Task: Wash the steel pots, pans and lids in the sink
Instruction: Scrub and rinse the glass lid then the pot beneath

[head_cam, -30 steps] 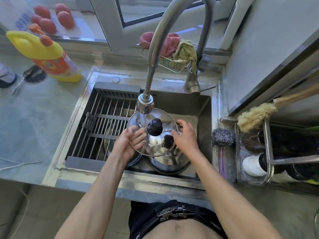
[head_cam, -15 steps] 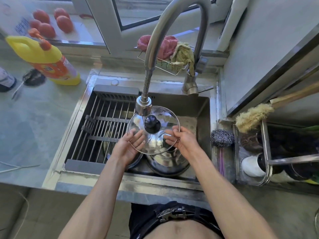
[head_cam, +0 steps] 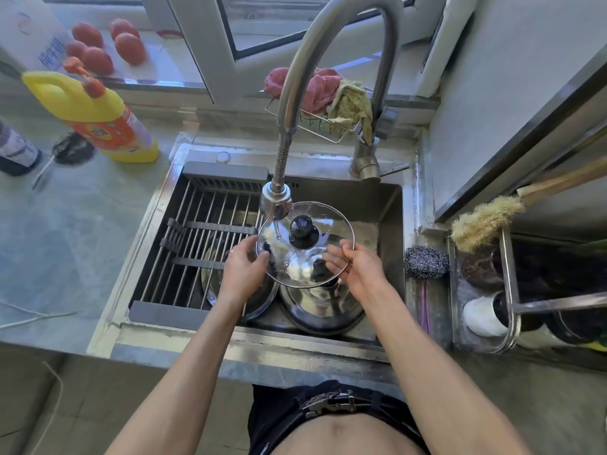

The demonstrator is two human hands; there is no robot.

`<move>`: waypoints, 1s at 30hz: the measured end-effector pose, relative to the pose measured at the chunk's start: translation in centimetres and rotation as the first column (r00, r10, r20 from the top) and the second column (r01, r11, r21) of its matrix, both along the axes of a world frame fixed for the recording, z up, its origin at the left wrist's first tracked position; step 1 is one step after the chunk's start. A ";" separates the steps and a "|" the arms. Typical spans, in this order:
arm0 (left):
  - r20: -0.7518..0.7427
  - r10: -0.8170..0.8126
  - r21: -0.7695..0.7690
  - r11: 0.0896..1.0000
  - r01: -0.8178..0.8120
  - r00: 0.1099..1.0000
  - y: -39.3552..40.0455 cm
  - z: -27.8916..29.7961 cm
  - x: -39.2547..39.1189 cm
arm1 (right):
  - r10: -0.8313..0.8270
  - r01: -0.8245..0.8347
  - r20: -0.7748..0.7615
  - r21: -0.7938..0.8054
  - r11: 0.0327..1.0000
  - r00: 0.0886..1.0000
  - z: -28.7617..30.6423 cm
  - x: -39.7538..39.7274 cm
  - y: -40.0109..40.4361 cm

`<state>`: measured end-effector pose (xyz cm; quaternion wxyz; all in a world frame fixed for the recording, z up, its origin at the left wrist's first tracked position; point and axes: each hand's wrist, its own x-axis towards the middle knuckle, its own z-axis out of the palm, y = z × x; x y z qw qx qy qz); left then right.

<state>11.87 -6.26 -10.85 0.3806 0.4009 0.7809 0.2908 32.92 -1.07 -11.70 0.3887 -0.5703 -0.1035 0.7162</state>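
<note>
I see the round glass lid with a black knob [head_cam: 305, 244] held tilted over the steel sink [head_cam: 391, 205], right beneath the grey spray head of the arched tap [head_cam: 276, 201]. My left hand [head_cam: 244, 274] grasps its left rim; my right hand [head_cam: 356, 269] grips the right rim, fingers under the glass. Below sits a domed steel lid [head_cam: 320, 307]. A grey steel-wool scourer [head_cam: 425, 261] lies just right of the sink.

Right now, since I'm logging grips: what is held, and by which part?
The glass lid, held by its rim: left hand and right hand on opposite edges.
</note>
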 end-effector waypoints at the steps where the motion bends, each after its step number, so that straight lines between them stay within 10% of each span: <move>1: -0.065 -0.062 0.031 0.997 0.065 0.996 0.2 0.3 0.4 | -0.003 0.003 0.003 0.001 1.000 1.000 -0.1 0.1 0.0; 8: -0.055 0.113 0.131 0.986 -0.105 0.992 1.3 1.0 1.9 | 0.017 -0.019 -0.065 -0.035 0.999 0.998 -0.4 -1.1 0.0; 17: 0.661 0.430 -0.113 0.867 -0.485 0.614 0.1 1.8 -2.6 | 0.015 -0.035 -0.121 -0.165 0.986 0.993 -1.5 -4.2 1.2; 22: 0.700 0.408 -0.088 0.863 -0.497 0.586 -0.3 1.5 -2.2 | 0.242 -0.218 0.190 -0.138 0.966 0.951 -1.9 -4.6 1.9; 30: 0.714 0.331 -0.021 0.891 -0.453 0.617 0.1 1.4 0.0 | 0.337 -0.566 0.750 0.059 0.822 0.569 -1.5 -2.4 2.0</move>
